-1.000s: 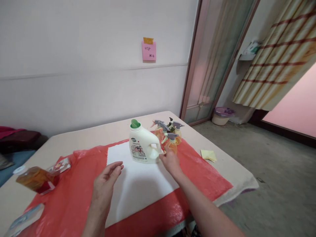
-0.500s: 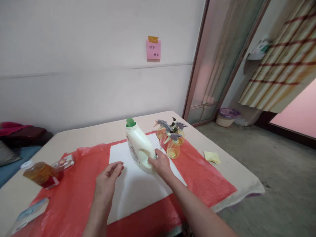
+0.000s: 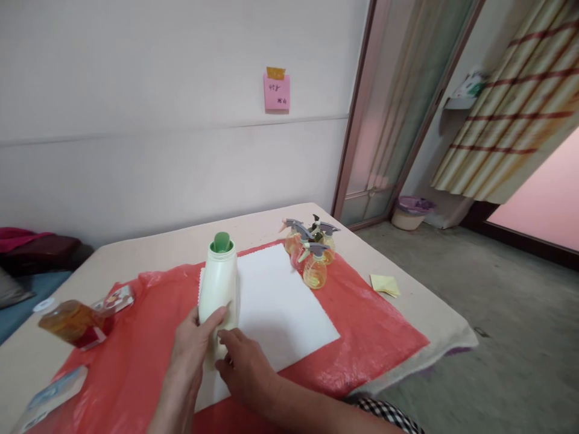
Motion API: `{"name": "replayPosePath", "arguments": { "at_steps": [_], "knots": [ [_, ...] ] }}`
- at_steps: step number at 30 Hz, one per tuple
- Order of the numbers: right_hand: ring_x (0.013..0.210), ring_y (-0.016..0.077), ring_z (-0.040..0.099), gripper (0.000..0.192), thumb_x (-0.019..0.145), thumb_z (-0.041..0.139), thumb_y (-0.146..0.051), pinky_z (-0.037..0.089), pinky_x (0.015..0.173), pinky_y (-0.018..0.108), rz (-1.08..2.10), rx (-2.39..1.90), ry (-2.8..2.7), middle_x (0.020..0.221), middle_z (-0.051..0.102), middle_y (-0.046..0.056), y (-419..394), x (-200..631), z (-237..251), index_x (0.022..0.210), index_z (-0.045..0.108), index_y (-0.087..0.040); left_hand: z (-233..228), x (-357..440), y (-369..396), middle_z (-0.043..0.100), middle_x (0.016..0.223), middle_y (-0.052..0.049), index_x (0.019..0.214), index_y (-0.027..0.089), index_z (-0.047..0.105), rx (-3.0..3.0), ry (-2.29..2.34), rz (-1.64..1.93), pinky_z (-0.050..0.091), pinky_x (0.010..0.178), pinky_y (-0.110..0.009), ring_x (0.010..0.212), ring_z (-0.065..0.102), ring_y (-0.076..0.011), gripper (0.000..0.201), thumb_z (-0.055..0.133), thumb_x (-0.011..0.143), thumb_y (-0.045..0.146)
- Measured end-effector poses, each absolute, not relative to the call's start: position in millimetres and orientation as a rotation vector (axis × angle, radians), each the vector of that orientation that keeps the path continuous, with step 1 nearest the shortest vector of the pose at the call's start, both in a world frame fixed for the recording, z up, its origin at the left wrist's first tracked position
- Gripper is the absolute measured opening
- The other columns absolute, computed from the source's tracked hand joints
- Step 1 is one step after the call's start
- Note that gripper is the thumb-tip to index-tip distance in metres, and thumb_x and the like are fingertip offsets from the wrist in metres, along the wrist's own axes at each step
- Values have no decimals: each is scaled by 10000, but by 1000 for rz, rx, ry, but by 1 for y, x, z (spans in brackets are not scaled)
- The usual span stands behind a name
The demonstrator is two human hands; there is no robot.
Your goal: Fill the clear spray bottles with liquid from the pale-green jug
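A pale green-white detergent bottle (image 3: 219, 283) stands close to upright in front of me, its uncapped neck showing a green pour spout (image 3: 221, 243). My left hand (image 3: 194, 340) is wrapped round its left side, thumb across the near face. Curled at the handle side, low on the bottle, is my right hand (image 3: 244, 361); its fingertips are partly hidden. Beneath lies a white sheet (image 3: 284, 307) on red plastic film (image 3: 371, 325).
Several spray bottles (image 3: 315, 271) with grey triggers stand right of the sheet. A bottle of amber liquid (image 3: 75, 323) leans at the left, near a flat packet (image 3: 58, 389). Yellow paper slips (image 3: 384, 284) lie near the table's right edge. A pink note (image 3: 277, 92) is taped to the wall.
The detergent bottle has moved left and towards me, turning its handle side to me and becoming more upright. My left hand, empty before, now grips it; my right hand moved left with it.
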State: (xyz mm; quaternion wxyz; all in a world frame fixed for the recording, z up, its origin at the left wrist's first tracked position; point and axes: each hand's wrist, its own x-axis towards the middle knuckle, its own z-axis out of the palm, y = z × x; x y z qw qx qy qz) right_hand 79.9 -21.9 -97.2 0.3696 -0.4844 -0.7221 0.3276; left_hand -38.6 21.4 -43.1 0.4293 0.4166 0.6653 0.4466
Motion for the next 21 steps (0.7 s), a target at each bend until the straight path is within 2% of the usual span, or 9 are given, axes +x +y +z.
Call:
{"name": "replayPosePath", "arguments": {
  "at_steps": [4, 8, 13, 16, 21],
  "knots": [
    [788, 161, 664, 336, 830, 654, -248, 503, 743, 268, 745, -1220, -2059, 1062, 706, 38, -22, 91, -95, 1165, 648, -237, -53, -65, 35, 713, 859, -107, 1065, 124, 655, 1196, 1996, 1025, 480, 645, -370, 764, 655, -288, 614, 791, 569, 459],
    [777, 167, 681, 265, 844, 656, -262, 500, 735, 263, 671, -1268, -2081, 970, 743, 27, -19, 101, -95, 1104, 701, -235, -64, -92, 47, 694, 939, -125, 1220, 121, 564, 1279, 2189, 1005, 493, 648, -383, 770, 647, -287, 749, 784, 580, 441],
    [799, 182, 697, 217, 824, 677, -246, 493, 727, 267, 606, -1294, -1997, 912, 762, 24, -13, 113, -92, 1034, 733, -232, -66, -103, 48, 671, 850, -76, 1111, 173, 630, 1293, 2271, 1075, 469, 647, -358, 769, 622, -270, 503, 721, 650, 350],
    [797, 173, 700, 172, 840, 648, -210, 486, 724, 256, 552, -1328, -1900, 894, 767, 29, -7, 121, -86, 987, 737, -217, -65, -99, 46, 680, 826, -43, 1089, 208, 649, 1304, 2165, 1163, 448, 641, -336, 768, 625, -259, 461, 710, 643, 307],
    [783, 125, 687, 171, 861, 572, -131, 471, 728, 210, 466, -1314, -1753, 872, 761, 17, 0, 132, -75, 884, 725, -205, -70, -85, 47, 685, 788, -18, 999, 218, 661, 1381, 1967, 1087, 433, 650, -305, 756, 625, -236, 392, 647, 608, 201]
  ]
}}
